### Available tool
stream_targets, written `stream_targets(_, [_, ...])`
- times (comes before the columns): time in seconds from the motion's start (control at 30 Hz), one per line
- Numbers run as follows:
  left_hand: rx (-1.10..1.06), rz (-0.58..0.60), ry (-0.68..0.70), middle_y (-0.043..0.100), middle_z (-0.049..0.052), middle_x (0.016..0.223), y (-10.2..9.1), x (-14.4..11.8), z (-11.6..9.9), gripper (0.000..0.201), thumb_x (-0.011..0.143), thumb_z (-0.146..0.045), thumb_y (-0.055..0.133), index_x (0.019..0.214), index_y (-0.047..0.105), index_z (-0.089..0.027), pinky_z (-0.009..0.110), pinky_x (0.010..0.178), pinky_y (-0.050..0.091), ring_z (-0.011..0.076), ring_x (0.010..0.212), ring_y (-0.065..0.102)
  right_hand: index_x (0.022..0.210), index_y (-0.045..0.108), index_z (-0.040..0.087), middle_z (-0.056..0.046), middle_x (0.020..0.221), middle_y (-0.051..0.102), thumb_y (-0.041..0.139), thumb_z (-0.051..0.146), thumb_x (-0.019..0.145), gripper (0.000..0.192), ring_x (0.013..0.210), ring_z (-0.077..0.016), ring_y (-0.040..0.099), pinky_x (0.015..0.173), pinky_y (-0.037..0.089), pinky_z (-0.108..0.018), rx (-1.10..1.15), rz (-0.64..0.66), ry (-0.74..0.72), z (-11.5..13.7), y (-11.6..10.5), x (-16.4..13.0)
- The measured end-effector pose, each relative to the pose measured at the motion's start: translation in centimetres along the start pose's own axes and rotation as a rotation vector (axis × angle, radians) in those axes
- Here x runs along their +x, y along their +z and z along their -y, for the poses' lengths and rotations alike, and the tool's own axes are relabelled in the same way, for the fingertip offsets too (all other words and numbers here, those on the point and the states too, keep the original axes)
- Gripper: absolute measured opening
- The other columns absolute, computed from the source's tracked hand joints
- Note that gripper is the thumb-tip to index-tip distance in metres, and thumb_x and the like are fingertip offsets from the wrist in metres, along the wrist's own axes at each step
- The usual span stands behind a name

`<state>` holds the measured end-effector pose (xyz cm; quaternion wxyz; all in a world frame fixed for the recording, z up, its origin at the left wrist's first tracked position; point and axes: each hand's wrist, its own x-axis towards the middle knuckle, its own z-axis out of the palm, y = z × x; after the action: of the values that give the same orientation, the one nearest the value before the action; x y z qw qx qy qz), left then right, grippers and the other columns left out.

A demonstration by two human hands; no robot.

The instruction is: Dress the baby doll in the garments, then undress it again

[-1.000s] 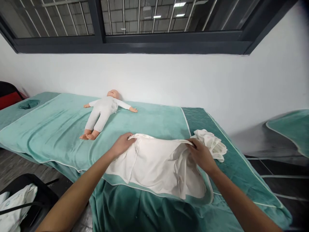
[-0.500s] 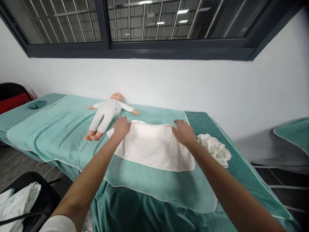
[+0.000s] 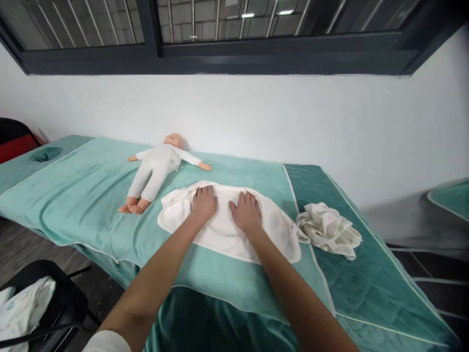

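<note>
A white cloth (image 3: 227, 239), perhaps a folded baby garment or blanket, lies spread on the green bed cover, with a faint print along its upper left edge. My left hand (image 3: 205, 203) rests palm down on its upper middle, fingers stretched out. Beside it, my right hand (image 3: 247, 210) lies flat on the same cloth, thumb apart from the fingers. Further back on the left, a baby doll (image 3: 157, 166) in a white suit is on its back, arms spread. A crumpled white cloth (image 3: 330, 230) sits right of the spread one, which touches it at one corner.
The bed (image 3: 84, 195) stands against a white wall (image 3: 238, 117) under a barred window. At the lower left, a black chair (image 3: 69, 298) holds a white printed cloth (image 3: 31, 308). A red and black object (image 3: 16, 144) is at the far left.
Both hands have moved inward from the cloth's upper corners, fingers now laid flat on it. The cloth has gone from held at its top edge to lying spread. The view has shifted slightly.
</note>
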<state>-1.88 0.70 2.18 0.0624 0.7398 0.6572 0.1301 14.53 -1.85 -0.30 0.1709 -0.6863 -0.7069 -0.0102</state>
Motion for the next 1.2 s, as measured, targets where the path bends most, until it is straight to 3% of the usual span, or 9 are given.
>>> stream_targets(0.2, [-0.037, -0.02, -0.027, 0.039, 0.015, 0.156, -0.2, 1.9, -1.3, 0.055, 0.098, -0.036, 0.036, 0.15, 0.034, -0.02, 0.053, 0.11, 0.04, 0.0321, 0.143, 0.037, 0.155, 0.019, 0.004, -0.029, 0.16, 0.019, 0.033, 0.041, 0.099, 0.069, 0.148, -0.0392, 0.023, 0.114, 0.029, -0.053, 0.017, -0.022, 0.057, -1.1, 0.9, 2.4])
stream_targets(0.43, [-0.021, -0.01, -0.051, 0.039, 0.014, 0.157, 2.6, 5.2, -1.1, 0.059, 0.101, -0.043, 0.023, 0.153, 0.032, -0.018, 0.053, 0.115, 0.034, 0.0331, 0.144, 0.036, 0.155, 0.02, 0.003, -0.028, 0.16, 0.019, 0.03, 0.046, 0.1, 0.071, 0.149, -0.0374, 0.02, 0.119, 0.025, -0.049, 0.081, 0.08, 0.062, -3.4, 2.0, 6.4])
stream_targets(0.6, [-0.016, 0.003, -0.067, 0.044, 0.016, 0.153, 3.3, 6.3, -1.1, 0.061, 0.1, -0.048, 0.022, 0.152, 0.035, -0.018, 0.051, 0.115, 0.034, 0.0335, 0.142, 0.04, 0.155, 0.022, 0.002, -0.027, 0.16, 0.022, 0.027, 0.048, 0.101, 0.071, 0.149, -0.0363, 0.022, 0.12, 0.024, -0.048, 0.071, 0.143, 0.069, -4.0, 2.6, 7.4])
stream_targets(0.9, [0.012, -0.003, -0.071, 0.046, 0.016, 0.152, 3.2, 6.0, -1.2, 0.06, 0.101, -0.048, 0.022, 0.15, 0.037, -0.017, 0.049, 0.115, 0.035, 0.0322, 0.142, 0.041, 0.154, 0.026, 0.001, -0.027, 0.158, 0.026, 0.027, 0.047, 0.102, 0.07, 0.148, -0.0375, 0.026, 0.119, 0.025, -0.047, 0.053, 0.107, 0.044, -3.9, 2.7, 7.1])
stream_targets(1.2, [0.061, -0.077, -0.03, 0.043, 0.013, 0.155, 3.2, 3.3, -1.2, 0.06, 0.101, -0.042, 0.021, 0.152, 0.036, -0.014, 0.049, 0.116, 0.033, 0.0299, 0.142, 0.039, 0.155, 0.025, -0.001, -0.029, 0.16, 0.02, 0.027, 0.045, 0.102, 0.07, 0.149, -0.0374, 0.025, 0.12, 0.023, -0.044, -0.008, 0.153, 0.025, -3.3, 2.4, 6.0])
